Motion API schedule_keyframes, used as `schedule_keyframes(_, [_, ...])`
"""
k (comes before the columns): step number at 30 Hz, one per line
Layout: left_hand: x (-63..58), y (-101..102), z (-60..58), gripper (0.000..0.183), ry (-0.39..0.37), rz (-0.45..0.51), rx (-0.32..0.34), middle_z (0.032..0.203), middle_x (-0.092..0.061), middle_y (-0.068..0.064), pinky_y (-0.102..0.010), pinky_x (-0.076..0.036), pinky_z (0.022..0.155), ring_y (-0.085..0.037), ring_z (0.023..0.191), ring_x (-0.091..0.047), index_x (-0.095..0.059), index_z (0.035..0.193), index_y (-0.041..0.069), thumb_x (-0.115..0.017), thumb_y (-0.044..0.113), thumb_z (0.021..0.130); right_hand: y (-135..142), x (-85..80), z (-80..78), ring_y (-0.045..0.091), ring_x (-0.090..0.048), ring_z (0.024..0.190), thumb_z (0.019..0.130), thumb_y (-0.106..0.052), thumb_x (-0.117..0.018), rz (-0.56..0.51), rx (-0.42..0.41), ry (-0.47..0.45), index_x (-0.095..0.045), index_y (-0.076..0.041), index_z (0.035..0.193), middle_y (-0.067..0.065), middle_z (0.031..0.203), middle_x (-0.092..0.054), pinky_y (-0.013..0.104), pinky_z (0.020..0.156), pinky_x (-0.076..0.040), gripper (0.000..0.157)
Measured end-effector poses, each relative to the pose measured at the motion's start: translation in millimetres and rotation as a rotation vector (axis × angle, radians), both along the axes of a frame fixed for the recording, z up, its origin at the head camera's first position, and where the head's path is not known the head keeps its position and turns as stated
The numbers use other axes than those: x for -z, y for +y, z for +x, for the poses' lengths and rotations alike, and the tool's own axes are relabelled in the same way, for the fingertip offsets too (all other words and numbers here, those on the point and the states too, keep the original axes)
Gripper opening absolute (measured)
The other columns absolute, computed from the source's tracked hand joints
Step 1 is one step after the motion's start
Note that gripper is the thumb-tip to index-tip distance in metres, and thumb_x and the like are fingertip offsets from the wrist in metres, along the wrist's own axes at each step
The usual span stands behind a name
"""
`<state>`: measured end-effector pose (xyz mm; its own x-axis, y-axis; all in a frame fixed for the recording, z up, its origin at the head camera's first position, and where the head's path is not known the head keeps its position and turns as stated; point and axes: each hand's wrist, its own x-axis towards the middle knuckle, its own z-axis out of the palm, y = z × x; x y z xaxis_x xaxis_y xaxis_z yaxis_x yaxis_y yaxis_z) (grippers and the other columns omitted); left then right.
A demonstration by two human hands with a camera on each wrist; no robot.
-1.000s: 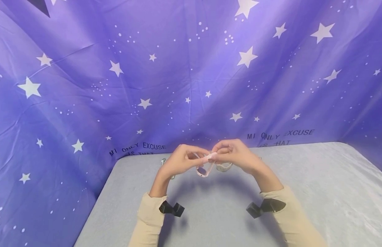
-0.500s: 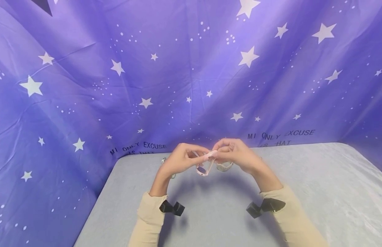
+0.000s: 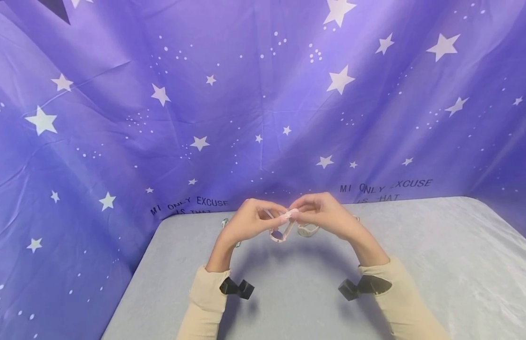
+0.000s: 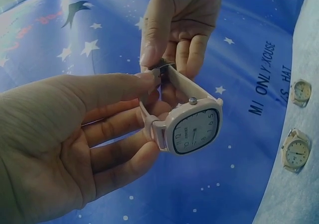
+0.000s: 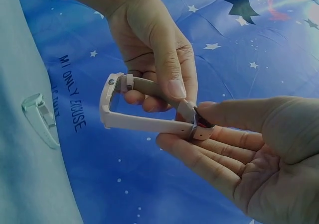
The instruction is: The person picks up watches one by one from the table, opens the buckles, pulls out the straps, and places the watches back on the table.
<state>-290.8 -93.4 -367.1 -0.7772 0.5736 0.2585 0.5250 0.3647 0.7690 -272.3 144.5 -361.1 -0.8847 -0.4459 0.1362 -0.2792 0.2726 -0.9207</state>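
Note:
A pale pink wristwatch (image 4: 197, 127) with a rounded-square dial hangs between my two hands, above the table. Its strap (image 5: 149, 124) forms a loop, and the ends meet at a metal buckle (image 5: 196, 122). My left hand (image 3: 248, 219) pinches the strap between thumb and fingers beside the buckle. From the other side, my right hand (image 3: 326, 215) pinches the strap end at the buckle with thumb and fingertips. In the head view the fingertips hide most of the buckle, while the watch case (image 3: 277, 235) dangles below them.
Behind the hands, another light-coloured watch (image 3: 307, 230) lies on the grey cloth-covered table (image 3: 297, 302). Two watches show in the left wrist view, a nearer one (image 4: 296, 152) and a farther one (image 4: 301, 92). A purple star-printed curtain (image 3: 246, 104) hangs along the table's back edge.
Both hands stay in nearly the same place at the buckle. The right fingers have shifted slightly, and the hanging watch case has turned a little.

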Motion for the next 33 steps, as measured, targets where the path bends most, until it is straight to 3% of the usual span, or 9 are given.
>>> schedule_keyframes(5, [0.9, -1.1, 0.3, 0.020, -0.065, 0.073, 0.040, 0.090, -0.078, -0.008, -0.028, -0.057, 0.072, -0.036, 0.074, -0.075, -0.079, 0.112, 0.016, -0.075, 0.022, 0.093, -1.2, 0.4, -0.1, 0.029, -0.076, 0.094, 0.093, -0.016, -0.074, -0.041, 0.017, -0.018, -0.072, -0.004, 0.109, 0.014, 0.104, -0.077, 0.042, 0.080, -0.064, 0.021])
schedule_keyframes(10, [0.4, -0.9, 0.2, 0.020, -0.100, 0.121, 0.060, 0.090, -0.078, -0.007, -0.028, -0.059, 0.073, -0.042, 0.074, -0.075, -0.078, 0.113, 0.013, -0.074, 0.016, 0.094, -1.1, 1.8, -1.2, 0.027, -0.076, 0.096, 0.093, -0.011, -0.072, -0.087, 0.018, -0.048, -0.069, 0.002, 0.112, 0.018, 0.107, -0.077, 0.038, 0.084, -0.063, 0.023])
schedule_keyframes(21, [0.1, -1.0, 1.5, 0.021, -0.114, 0.167, 0.058, 0.090, -0.077, -0.013, -0.034, -0.063, 0.075, -0.042, 0.074, -0.075, -0.076, 0.114, 0.008, -0.074, 0.011, 0.093, -0.9, 1.3, -2.9, 0.028, -0.076, 0.095, 0.099, -0.008, -0.064, -0.119, 0.032, -0.065, -0.062, 0.008, 0.116, 0.024, 0.108, -0.074, 0.040, 0.086, -0.063, 0.023])
schedule_keyframes(24, [0.2, -1.4, 1.0, 0.021, -0.107, 0.172, 0.055, 0.090, -0.077, -0.013, -0.034, -0.063, 0.074, -0.039, 0.073, -0.076, -0.076, 0.114, 0.007, -0.074, 0.010, 0.093, 0.2, 1.3, -3.0, 0.023, -0.076, 0.093, 0.100, -0.005, -0.060, -0.141, 0.023, -0.062, -0.057, 0.010, 0.118, 0.027, 0.108, -0.073, 0.041, 0.087, -0.063, 0.024])
schedule_keyframes(31, [0.9, -1.7, -1.0, 0.021, -0.101, 0.186, 0.056, 0.091, -0.077, -0.015, -0.034, -0.064, 0.073, -0.040, 0.073, -0.076, -0.076, 0.113, 0.004, -0.074, 0.008, 0.092, 1.9, 0.2, -3.1, 0.010, -0.075, 0.086, 0.101, 0.000, -0.054, -0.186, -0.005, -0.061, -0.049, 0.015, 0.119, 0.034, 0.110, -0.069, 0.030, 0.085, -0.063, 0.024])
schedule_keyframes(33, [0.5, -1.9, -1.0, 0.021, -0.096, 0.181, 0.050, 0.091, -0.077, -0.015, -0.033, -0.063, 0.074, -0.040, 0.075, -0.076, -0.076, 0.113, 0.005, -0.074, 0.008, 0.092, 1.7, 0.1, -3.3, 0.010, -0.075, 0.087, 0.101, 0.001, -0.054, -0.189, -0.006, -0.064, -0.049, 0.015, 0.119, 0.034, 0.111, -0.069, 0.034, 0.086, -0.062, 0.023])
